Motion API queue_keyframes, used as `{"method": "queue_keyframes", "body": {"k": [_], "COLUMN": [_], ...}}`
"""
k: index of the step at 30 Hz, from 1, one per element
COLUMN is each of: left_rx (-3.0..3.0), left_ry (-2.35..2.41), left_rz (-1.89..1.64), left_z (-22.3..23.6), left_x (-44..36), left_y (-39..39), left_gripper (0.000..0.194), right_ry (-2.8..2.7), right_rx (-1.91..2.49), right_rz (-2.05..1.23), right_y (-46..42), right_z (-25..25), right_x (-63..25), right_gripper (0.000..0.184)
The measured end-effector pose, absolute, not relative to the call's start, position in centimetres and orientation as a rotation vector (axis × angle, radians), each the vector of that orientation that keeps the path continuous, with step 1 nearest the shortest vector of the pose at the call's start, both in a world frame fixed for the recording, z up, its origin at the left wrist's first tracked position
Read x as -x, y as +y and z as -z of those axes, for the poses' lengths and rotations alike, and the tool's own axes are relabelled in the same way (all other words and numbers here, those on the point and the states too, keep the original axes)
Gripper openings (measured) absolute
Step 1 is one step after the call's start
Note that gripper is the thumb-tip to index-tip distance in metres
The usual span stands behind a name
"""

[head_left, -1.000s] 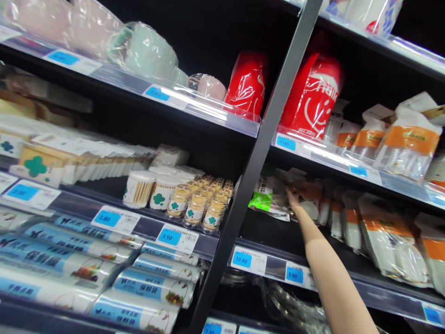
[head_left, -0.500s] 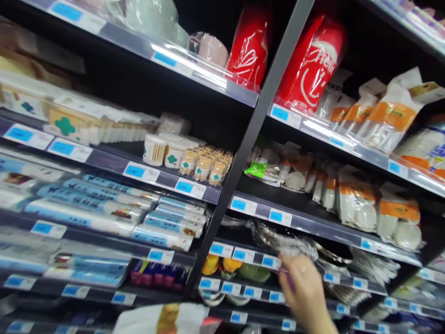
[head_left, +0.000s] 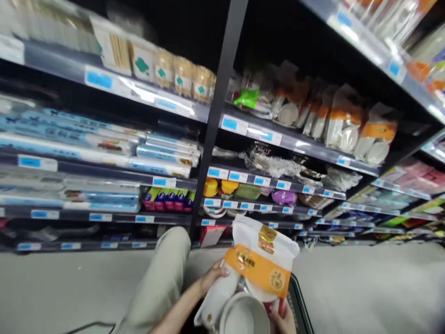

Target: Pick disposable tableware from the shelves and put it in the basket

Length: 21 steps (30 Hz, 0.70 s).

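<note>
Low in the view I hold a plastic pack of white disposable bowls [head_left: 262, 273], with a white header and an orange band. White round bowls show through its clear lower part. My left hand [head_left: 212, 277] is closed on the pack's left edge, thumb on the front. My right hand [head_left: 285, 319] grips its lower right side, partly cut off by the frame's bottom edge; something red shows beside those fingers. Behind and below the pack, a black basket [head_left: 301, 301] is partly hidden.
Shelves ahead hold blue-white film rolls [head_left: 62, 150], toothpick jars [head_left: 182, 76] and similar orange-banded packs [head_left: 346, 118]. A dark upright post [head_left: 217, 88] divides them. My bent knee in light trousers [head_left: 170, 250] is at lower left, above the grey floor [head_left: 351, 283].
The view has tilted down. My right hand has left the shelf front and now grips the pack's lower right. The pack, earlier only partly seen at the bottom, is now mostly visible.
</note>
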State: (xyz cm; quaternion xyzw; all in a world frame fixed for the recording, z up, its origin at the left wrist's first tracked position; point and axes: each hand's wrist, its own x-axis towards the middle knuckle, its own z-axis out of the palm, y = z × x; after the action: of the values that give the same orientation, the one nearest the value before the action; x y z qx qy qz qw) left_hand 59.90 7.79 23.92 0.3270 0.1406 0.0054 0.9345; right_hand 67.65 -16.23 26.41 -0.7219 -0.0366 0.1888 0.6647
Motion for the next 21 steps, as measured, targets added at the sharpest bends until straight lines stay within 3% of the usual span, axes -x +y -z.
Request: {"method": "queue_keyframes", "body": {"k": [4,11,21], "left_rx": [-0.657,-0.675,-0.616], "left_ry": [0.397,0.461,0.494], "left_rz": [0.063,0.042,0.084], "left_z": [-21.2,-17.8,-15.7], "left_x": [-58.6,-57.4,-57.8], "left_y": [5.1,4.3,5.5], "left_gripper": [0.038,0.036,0.040], "right_ry": [0.134,0.150,0.063], "right_rx": [1.604,1.599,1.698], "right_rz": [-0.458,-0.495,-0.661], "right_y": [-18.5,-18.0,-17.9], "right_z": [-22.4,-17.7,-17.2], "right_x": [-66.1,-66.2,-67.3], "right_gripper": [0.069,0.063,0.063]}}
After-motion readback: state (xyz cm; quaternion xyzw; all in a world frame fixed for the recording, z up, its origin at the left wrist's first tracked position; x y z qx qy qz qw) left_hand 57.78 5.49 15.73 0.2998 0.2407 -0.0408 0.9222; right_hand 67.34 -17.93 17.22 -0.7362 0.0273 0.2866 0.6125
